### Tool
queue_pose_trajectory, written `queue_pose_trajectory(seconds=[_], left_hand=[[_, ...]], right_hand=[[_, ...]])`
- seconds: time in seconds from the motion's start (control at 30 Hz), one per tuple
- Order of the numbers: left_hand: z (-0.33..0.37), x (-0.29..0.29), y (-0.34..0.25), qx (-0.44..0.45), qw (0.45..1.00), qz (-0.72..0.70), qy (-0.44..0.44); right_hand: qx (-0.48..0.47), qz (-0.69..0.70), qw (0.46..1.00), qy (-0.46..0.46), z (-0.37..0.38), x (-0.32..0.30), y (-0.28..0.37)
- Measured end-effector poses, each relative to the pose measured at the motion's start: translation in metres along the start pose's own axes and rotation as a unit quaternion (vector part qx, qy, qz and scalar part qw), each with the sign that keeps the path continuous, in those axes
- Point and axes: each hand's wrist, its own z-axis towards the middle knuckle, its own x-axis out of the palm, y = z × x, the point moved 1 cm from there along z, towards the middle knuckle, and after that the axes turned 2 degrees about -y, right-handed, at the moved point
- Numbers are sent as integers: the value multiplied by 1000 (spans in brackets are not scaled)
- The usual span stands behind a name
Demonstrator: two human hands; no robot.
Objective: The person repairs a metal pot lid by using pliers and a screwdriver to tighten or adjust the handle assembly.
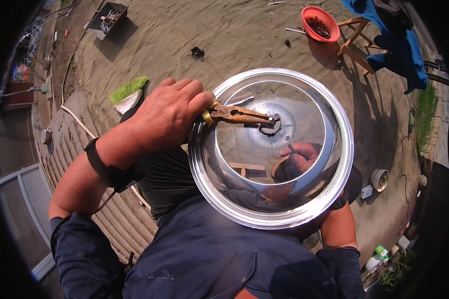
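A round, clear pot lid (341, 184) with a shiny rim lies in front of my body, over my lap. My left hand (177, 107) is closed around the yellow handles of rusty pliers (237, 114), which reach across the lid from its left side. The pliers' tips meet a small dark, broken-looking fitting (270, 128) at the lid's centre. Beneath the lid, my right hand (302, 158) shows through the clear part with its fingers curled. A short dark thing sticks up by those fingers, but its kind is unclear through the reflections.
On the sandy ground stand a dark metal box (107, 21) of tools and an orange-red basin (321, 24) with dark bits. A green-bristled brush (128, 92) lies left. A wooden stool (356, 42) with blue cloth stands far right, above a small pot (379, 179).
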Motion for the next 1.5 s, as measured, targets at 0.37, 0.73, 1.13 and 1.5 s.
queue_pose_trajectory(seconds=[0.37, 0.73, 1.13, 1.5], left_hand=[[19, 24, -27, -140, 976, -156, -50], [58, 84, -41, -217, 897, -367, -117], [92, 125, -39, -355, 623, -689, -108], [89, 159, -49, -370, 363, -849, -103]], right_hand=[[-35, 88, 995, 19, 6, -8, -7], [-82, -172, 974, -121, 28, -36, 2], [-91, -13, 996, 15, 35, -77, -4], [-188, 170, 964, -84, 26, -63, -6]])
